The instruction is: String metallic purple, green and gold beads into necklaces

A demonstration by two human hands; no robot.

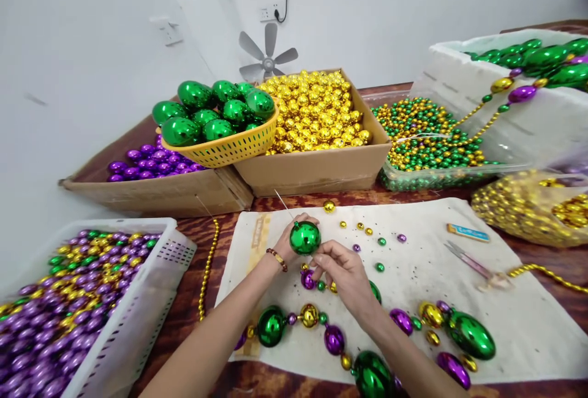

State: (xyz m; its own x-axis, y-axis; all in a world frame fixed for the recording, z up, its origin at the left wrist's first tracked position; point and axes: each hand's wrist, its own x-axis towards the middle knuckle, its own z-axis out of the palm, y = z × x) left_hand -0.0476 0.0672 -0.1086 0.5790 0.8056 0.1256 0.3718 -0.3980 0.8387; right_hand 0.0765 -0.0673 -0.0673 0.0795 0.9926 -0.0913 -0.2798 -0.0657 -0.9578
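Observation:
My left hand (pixel 285 242), wearing a beaded bracelet (pixel 277 259), is closed behind a large shiny green ball bead (pixel 305 238). A thin needle (pixel 283 203) sticks up beyond that hand. Just below and right of the ball, my right hand (pixel 344 268) has thumb and fingertips pinched together. What lies in the pinch is too small to make out. Under the hands hangs or lies a purple bead (pixel 307 280) with small green and gold beads beside it. A strand with a green ball (pixel 271 326), a gold bead (pixel 309 315) and a purple bead (pixel 334 340) curves across the cloth.
White cloth (pixel 427 220) covers the table's middle, with loose beads, scissors (pixel 468 260) and a blue-orange packet (pixel 467 232). Behind stand a yellow basket (pixel 229 148) of green beads and a carton (pixel 316 168) of gold ones. A white crate (pixel 172 257) is at left.

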